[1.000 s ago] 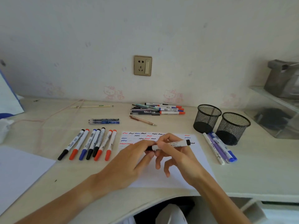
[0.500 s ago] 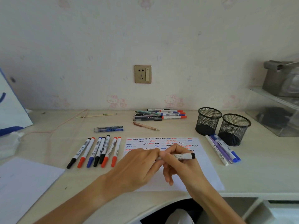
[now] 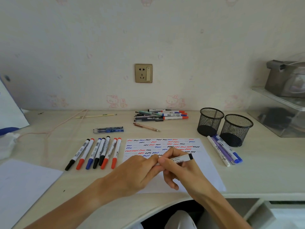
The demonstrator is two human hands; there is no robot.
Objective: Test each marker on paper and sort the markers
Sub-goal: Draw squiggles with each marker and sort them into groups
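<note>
My right hand [image 3: 179,169] grips a white marker with a black end [image 3: 181,158], held level above the test paper [image 3: 206,172]. My left hand [image 3: 137,171] pinches the marker's left end, which its fingers hide. The paper carries rows of red, blue and black squiggles. To its left lies a row of several capped markers [image 3: 97,152] with black, red and blue caps. A pile of mixed markers and pens [image 3: 161,115] sits at the back by the wall. Three markers [image 3: 224,150] lie right of the paper, in front of two black mesh cups [image 3: 210,121].
A blue pen pack [image 3: 109,130] and a brown pen [image 3: 146,127] lie behind the paper. A blank sheet [image 3: 24,184] covers the near left corner. A clear plastic shelf [image 3: 280,113] stands at the right. The desk's curved front edge [image 3: 247,195] runs below my hands.
The view has tilted up, so the desk sits lower in frame. Both hands stay joined on the marker, and my left fingers now cover its left end.
</note>
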